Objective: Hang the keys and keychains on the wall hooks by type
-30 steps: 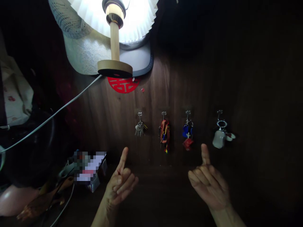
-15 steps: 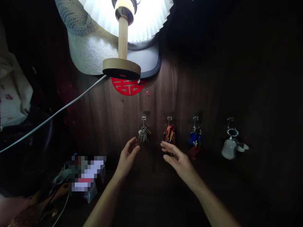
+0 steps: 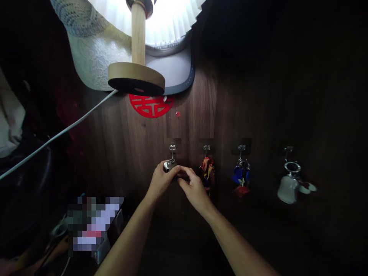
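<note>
A bunch of metal keys (image 3: 170,165) hangs from the leftmost hook (image 3: 172,148) on the dark wooden board. My left hand (image 3: 159,180) is closed around its lower part, thumb in front. From the right, my right hand (image 3: 195,188) reaches the same bunch with curved fingers and thumb closing on its edge; the fingertips meet my left thumb and partly hide the keys. Just right of my right hand, a bundle with red and yellow cords (image 3: 207,168) hangs on the second hook (image 3: 207,148).
Further right hang keys with blue and red tags (image 3: 241,176) and a whitish bell-shaped holder (image 3: 288,188). Above are a lit lamp with a wooden base (image 3: 136,78), caps (image 3: 169,73) and a red paper-cut (image 3: 152,106). A white cable (image 3: 60,134) crosses at left.
Both hands have come together at the leftmost bunch of keys and closed on it; before, they were apart and empty. The right hand moved left. The view has shifted slightly.
</note>
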Available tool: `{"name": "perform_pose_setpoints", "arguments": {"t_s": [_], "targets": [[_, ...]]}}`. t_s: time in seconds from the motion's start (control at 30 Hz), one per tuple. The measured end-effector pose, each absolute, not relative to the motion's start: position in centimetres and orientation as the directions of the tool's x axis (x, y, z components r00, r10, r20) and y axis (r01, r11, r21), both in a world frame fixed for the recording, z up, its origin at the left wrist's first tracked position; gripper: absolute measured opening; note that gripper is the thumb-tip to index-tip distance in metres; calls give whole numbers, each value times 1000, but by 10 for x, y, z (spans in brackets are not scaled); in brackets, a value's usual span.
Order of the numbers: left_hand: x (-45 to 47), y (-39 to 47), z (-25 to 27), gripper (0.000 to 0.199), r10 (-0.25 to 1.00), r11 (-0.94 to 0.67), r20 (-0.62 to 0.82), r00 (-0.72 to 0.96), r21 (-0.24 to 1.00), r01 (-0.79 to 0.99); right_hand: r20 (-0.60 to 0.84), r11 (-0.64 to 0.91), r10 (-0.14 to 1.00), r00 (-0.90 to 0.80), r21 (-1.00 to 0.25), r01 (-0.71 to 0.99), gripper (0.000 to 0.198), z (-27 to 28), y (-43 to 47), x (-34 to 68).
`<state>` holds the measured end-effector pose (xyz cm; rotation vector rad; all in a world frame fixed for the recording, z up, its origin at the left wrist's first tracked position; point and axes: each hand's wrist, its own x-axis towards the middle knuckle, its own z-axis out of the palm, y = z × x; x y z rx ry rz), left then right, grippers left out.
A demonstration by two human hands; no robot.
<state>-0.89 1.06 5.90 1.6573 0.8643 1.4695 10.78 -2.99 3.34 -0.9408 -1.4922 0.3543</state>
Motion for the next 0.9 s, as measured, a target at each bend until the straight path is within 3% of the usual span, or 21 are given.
{"name": "perform_pose_setpoints", "arguments": {"t_s": [0.1, 0.2, 0.33, 0.4, 0.53, 0.67, 0.77, 0.9], "targets": [[-11, 10, 65, 29, 870, -438, 435, 232, 898, -45, 697, 622, 711, 91, -684, 380, 33, 40, -36, 112], [-9, 7, 67, 29, 890, -374, 395, 227, 918, -131, 699, 623, 714, 45, -663, 416, 33, 47, -40, 116], [-5, 1, 65, 28, 902, -157, 280, 328, 922, -354, 703, 618, 711, -21, -609, 498, 30, 59, -43, 125], [-3, 0, 63, 28, 881, -28, 236, 410, 891, -452, 727, 599, 684, -60, -513, 615, 30, 69, -44, 129], [-5, 0, 62, 29, 852, 97, 192, 488, 856, -507, 777, 447, 608, -162, -167, 879, 38, 98, -45, 133], [-11, 0, 64, 29, 852, 122, 146, 502, 878, -463, 722, 303, 617, -312, 148, 941, 45, 117, -39, 131], [-15, 0, 68, 23, 859, 120, 109, 500, 907, -405, 687, 255, 636, -352, 244, 936, 46, 118, -34, 130], [-18, -1, 76, 17, 864, 108, 81, 497, 934, -339, 672, 219, 658, -341, 263, 940, 45, 117, -33, 129]]}}
